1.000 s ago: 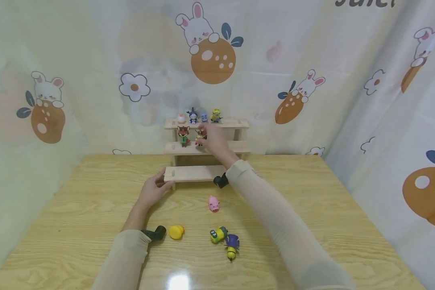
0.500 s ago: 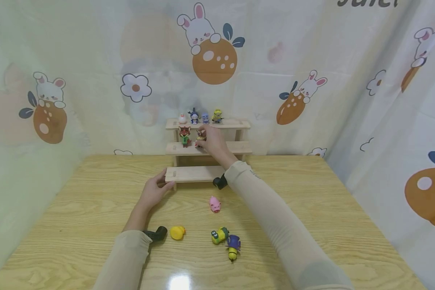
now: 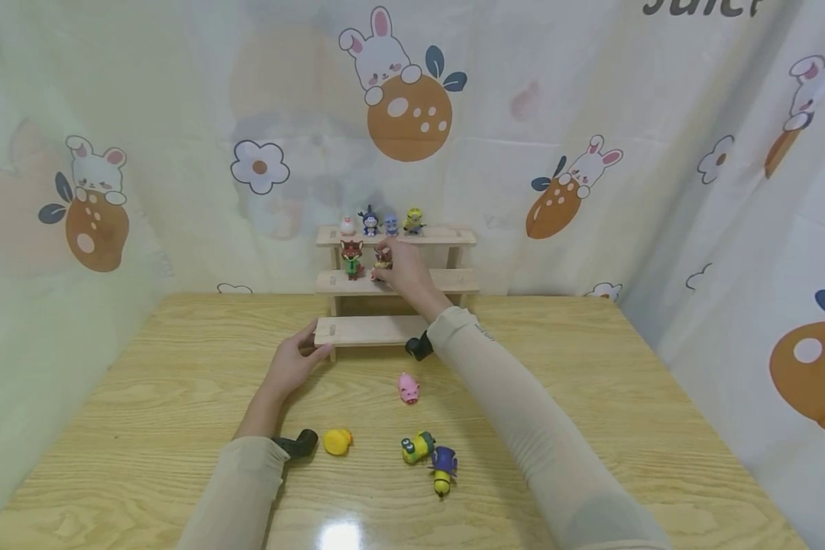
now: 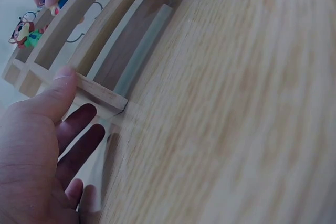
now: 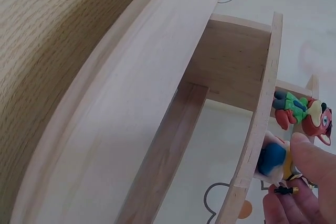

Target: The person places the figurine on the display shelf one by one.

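Observation:
A three-step wooden display shelf point(image 3: 367, 330) stands at the back of the table. My right hand point(image 3: 410, 271) pinches a small toy figurine point(image 5: 273, 158), blue and yellow with a dark top, upright at the middle step; the fingers cover part of it. Just left of it stands a fox figurine point(image 3: 352, 261) in green. At the left end of the lowest step, my left hand point(image 3: 292, 365) holds the shelf, its thumb point(image 4: 64, 80) on the front edge and its fingers behind the end.
Along the top step stand several small figurines point(image 3: 370, 222). On the table lie a pink pig point(image 3: 409, 389), a yellow duck point(image 3: 338, 441), a green-and-yellow figure point(image 3: 418, 447) and a purple-and-yellow one point(image 3: 443, 470). A printed curtain point(image 3: 302, 92) hangs behind.
The view has shifted slightly. My right hand keeps its grip on the figurine at the middle step, with barely any movement; the left hand stays on the shelf end.

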Action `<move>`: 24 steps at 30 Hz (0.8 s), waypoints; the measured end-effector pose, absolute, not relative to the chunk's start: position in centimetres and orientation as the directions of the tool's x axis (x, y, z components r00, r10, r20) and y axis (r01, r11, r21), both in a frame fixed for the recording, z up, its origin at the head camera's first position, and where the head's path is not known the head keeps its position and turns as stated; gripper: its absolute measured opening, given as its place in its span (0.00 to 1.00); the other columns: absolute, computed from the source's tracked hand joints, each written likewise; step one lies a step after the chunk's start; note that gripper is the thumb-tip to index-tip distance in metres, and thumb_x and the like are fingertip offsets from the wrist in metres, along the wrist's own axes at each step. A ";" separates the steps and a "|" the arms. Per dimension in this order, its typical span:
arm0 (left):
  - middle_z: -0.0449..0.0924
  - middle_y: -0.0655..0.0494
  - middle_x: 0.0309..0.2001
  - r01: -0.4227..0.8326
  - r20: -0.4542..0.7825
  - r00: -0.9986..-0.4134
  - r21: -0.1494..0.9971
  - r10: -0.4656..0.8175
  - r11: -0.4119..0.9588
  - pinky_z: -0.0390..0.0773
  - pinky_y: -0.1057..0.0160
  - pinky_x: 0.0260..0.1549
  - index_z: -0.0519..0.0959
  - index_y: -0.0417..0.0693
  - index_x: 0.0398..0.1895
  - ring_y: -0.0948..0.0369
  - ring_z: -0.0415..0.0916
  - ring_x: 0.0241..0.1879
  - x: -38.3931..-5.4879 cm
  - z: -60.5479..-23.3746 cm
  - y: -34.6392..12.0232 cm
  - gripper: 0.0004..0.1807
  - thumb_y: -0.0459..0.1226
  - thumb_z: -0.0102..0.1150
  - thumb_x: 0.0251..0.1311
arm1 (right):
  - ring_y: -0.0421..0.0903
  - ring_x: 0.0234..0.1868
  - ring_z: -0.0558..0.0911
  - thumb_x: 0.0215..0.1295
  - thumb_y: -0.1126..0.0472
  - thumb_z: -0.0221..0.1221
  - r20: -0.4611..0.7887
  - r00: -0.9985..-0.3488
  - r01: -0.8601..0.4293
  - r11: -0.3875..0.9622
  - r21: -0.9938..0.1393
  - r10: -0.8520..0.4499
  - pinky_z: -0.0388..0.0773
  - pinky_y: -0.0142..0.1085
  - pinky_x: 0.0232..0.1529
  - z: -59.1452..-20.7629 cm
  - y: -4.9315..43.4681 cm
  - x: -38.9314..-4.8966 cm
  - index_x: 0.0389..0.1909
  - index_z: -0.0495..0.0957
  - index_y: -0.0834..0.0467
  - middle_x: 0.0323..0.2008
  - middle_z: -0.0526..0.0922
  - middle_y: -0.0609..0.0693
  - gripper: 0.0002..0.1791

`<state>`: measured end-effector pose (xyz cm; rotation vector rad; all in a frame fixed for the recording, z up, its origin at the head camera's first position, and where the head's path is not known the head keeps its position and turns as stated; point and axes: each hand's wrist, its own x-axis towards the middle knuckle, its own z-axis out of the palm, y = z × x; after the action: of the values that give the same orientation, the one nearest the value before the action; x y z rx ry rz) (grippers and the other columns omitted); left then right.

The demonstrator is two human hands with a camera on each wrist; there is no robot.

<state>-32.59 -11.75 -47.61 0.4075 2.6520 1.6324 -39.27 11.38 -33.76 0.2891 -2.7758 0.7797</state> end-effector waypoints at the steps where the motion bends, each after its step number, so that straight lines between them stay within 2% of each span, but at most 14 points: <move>1: 0.77 0.40 0.55 0.219 0.135 -0.966 0.878 0.219 0.425 0.73 0.48 0.58 0.54 0.46 0.73 0.46 0.73 0.59 -32.6 -47.6 -11.8 0.44 0.53 0.59 0.59 | 0.47 0.48 0.79 0.56 0.57 0.68 0.287 -0.950 -0.257 0.837 -0.484 -0.127 0.76 0.40 0.50 -33.8 11.4 -39.3 0.56 0.74 0.53 0.46 0.82 0.51 0.26; 20: 0.77 0.41 0.55 0.219 0.135 -0.966 0.878 0.219 0.425 0.72 0.49 0.58 0.54 0.47 0.74 0.47 0.73 0.59 -32.6 -47.7 -11.8 0.44 0.54 0.59 0.59 | 0.47 0.49 0.79 0.56 0.56 0.68 0.273 -0.950 -0.271 0.834 -0.480 -0.152 0.76 0.40 0.52 -33.8 11.5 -39.5 0.58 0.73 0.53 0.47 0.81 0.51 0.28; 24: 0.77 0.41 0.54 0.216 0.134 -0.967 0.881 0.216 0.421 0.72 0.48 0.58 0.54 0.48 0.74 0.47 0.73 0.59 -32.7 -47.7 -11.8 0.44 0.54 0.59 0.59 | 0.49 0.50 0.78 0.55 0.57 0.68 0.264 -0.952 -0.276 0.805 -0.525 -0.155 0.77 0.41 0.51 -33.4 11.8 -39.1 0.60 0.71 0.54 0.50 0.79 0.53 0.31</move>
<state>-32.70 -11.78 -47.70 0.4022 2.6480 1.6418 -39.11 11.84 -33.36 0.3365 -2.7831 0.8577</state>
